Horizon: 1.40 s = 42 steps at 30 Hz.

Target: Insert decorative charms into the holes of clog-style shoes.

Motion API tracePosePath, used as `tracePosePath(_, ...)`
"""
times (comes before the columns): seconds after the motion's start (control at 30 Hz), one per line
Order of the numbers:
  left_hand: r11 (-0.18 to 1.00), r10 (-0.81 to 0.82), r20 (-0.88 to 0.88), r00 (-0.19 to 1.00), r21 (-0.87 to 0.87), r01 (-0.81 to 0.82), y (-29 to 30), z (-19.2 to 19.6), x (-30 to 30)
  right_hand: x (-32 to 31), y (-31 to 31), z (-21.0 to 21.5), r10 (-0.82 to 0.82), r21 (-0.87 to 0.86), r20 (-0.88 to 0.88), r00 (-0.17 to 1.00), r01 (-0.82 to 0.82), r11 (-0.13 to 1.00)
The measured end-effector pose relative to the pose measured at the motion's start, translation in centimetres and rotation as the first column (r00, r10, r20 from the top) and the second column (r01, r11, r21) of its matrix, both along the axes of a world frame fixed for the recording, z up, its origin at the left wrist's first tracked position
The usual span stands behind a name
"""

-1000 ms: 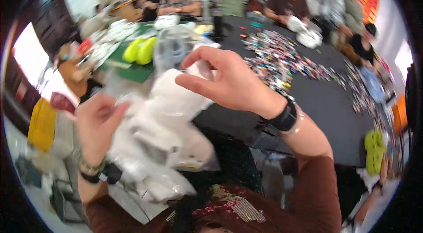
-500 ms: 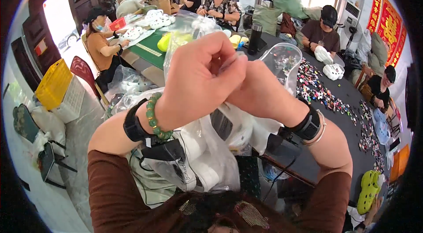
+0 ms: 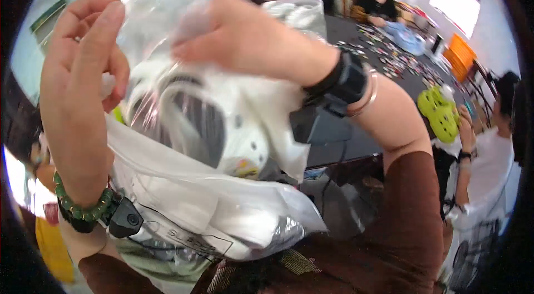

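My left hand (image 3: 92, 55) is raised at the left, its fingers curled. A small whitish bit shows among the lower fingers, too little visible to name. My right hand (image 3: 239, 38), smeared by motion, is closed on crumpled clear plastic bag film (image 3: 158, 21) at upper centre. Below it lie white clogs (image 3: 239, 133) with holes in the upper and dark insoles, seen through clear film. A colourful charm (image 3: 245, 168) sits on one clog. Nearer to me, a translucent white zip bag (image 3: 222, 210) with dark print sags over my lap, white items inside.
Many small colourful charms (image 3: 384, 52) are spread over the dark table (image 3: 347, 30). A clear tub (image 3: 306, 13) stands beyond my right hand. Several people sit around the table; one at the right holds a lime-green clog (image 3: 439, 113). An orange crate (image 3: 460, 55) stands behind.
My hands, together half a second ago, have come apart, the left going left and up. My view has turned right and the clogs in clear film are now plainly in front.
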<state>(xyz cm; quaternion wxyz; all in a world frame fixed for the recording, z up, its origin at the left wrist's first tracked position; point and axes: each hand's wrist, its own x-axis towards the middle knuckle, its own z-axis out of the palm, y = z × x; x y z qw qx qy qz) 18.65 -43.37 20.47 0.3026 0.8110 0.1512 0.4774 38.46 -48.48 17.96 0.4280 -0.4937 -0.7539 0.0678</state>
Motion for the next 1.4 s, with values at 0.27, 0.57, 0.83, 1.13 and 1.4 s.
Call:
tracePosePath(0.27, 0.979, -0.141, 0.122, 0.983, 0.165, 0.12, -1.3, -0.9, 11.0, 1.5, -4.3, -3.0, 0.158, 0.033, -0.345, 0.925, -0.157, 0.987)
tracePosePath(0.57, 0.967, -0.188, -0.245, 0.951, 0.123, 0.222, -4.8, 0.5, 14.3, 5.0, -6.7, -4.5, 0.256, -0.092, -0.46, 0.85, -0.332, 0.939)
tracePosePath(0.83, 0.899, -0.42, -0.341, 0.841, -0.029, 0.437, -1.5, 0.6, 18.2, 10.1, -4.3, -5.8, -0.114, 0.012, -0.274, 0.955, 0.122, 0.992)
tracePosePath(1.13, 0.987, 0.067, -0.163, 0.984, 0.158, -0.041, 11.1, -0.8, 6.7, 36.1, -5.7, -3.7, -0.847, 0.039, -0.289, 0.445, 0.89, 0.455)
tracePosePath(1.4, 0.901, 0.333, -0.262, 0.906, -0.195, -0.388, 13.1, -7.6, -8.9, 59.1, -8.2, -11.0, -0.969, 0.574, -0.16, -0.186, 0.781, -0.244)
